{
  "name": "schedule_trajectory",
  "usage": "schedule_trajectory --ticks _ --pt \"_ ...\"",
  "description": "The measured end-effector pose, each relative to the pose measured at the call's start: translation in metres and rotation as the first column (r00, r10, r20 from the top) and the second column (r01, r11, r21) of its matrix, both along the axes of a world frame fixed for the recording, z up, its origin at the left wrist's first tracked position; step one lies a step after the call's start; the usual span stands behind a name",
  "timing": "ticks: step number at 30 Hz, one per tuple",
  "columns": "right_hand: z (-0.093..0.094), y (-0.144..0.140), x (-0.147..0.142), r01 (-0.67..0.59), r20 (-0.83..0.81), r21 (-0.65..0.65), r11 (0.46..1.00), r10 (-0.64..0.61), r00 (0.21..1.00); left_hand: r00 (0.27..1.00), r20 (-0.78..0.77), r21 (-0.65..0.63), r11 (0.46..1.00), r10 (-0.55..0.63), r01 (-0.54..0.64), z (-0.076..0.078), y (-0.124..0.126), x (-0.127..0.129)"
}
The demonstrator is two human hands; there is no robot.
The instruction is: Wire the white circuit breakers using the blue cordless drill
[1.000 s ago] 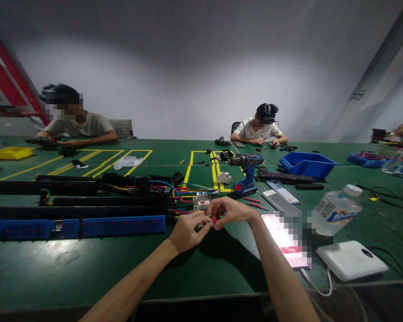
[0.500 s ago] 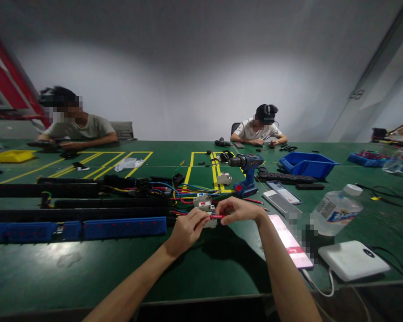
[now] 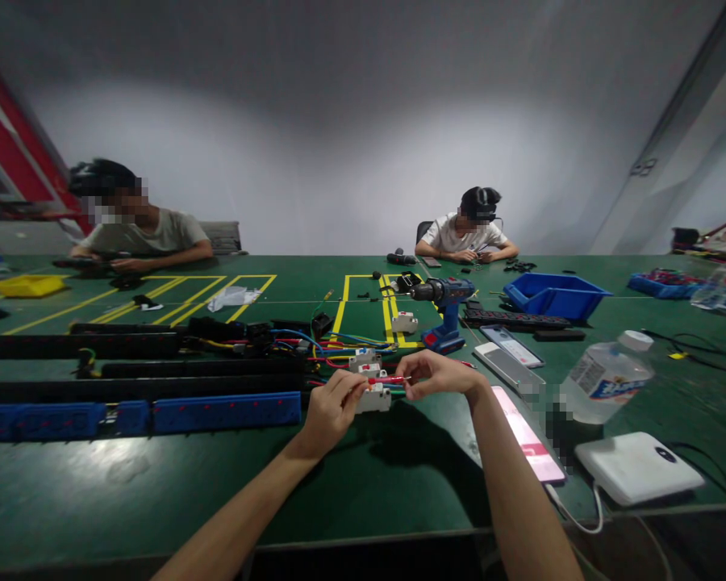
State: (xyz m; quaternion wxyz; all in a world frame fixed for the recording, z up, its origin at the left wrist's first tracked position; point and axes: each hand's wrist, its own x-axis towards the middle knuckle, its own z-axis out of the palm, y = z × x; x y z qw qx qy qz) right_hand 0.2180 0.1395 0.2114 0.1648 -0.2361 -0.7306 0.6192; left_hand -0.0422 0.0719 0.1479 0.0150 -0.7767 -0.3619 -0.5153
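Since a second ago your hands have lifted the red wire to the white breaker, left hand and right hand each in a pinched grip on it, wire end not yet seated.

A long green counter with yellow tape lines carries everything. At left lie black strips and blue strips beside a tangle of wires. A blue drill stands mid-counter, with a blue bin behind it. At right lie phones, a tipped water bottle and a white box. A yellow tray sits far left.
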Motion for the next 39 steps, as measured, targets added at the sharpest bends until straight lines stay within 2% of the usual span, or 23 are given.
schedule_trajectory --ticks 5,11,18,30,39 --pt "0.000 0.000 0.000 0.037 0.004 0.018 0.999 -0.037 0.999 1.000 0.020 -0.044 0.999 0.004 -0.003 0.001 0.000 0.001" --pt "0.003 0.000 0.001 0.017 0.062 0.058 0.998 -0.020 0.998 0.999 0.018 -0.129 0.991 -0.027 0.029 0.001 0.000 0.002" --pt "0.001 0.003 0.002 -0.002 0.156 0.086 0.996 -0.012 0.988 0.998 -0.012 -0.160 0.986 -0.057 0.055 0.004 -0.001 0.003" --pt "0.000 0.002 -0.002 -0.154 0.230 0.103 0.983 0.127 0.965 0.992 -0.050 -0.217 0.971 -0.115 0.102 0.004 -0.001 0.004" --pt "-0.005 0.010 0.023 -0.088 0.401 0.132 0.987 0.028 0.916 0.992 -0.115 -0.242 0.970 -0.042 0.013 0.003 0.000 0.003"
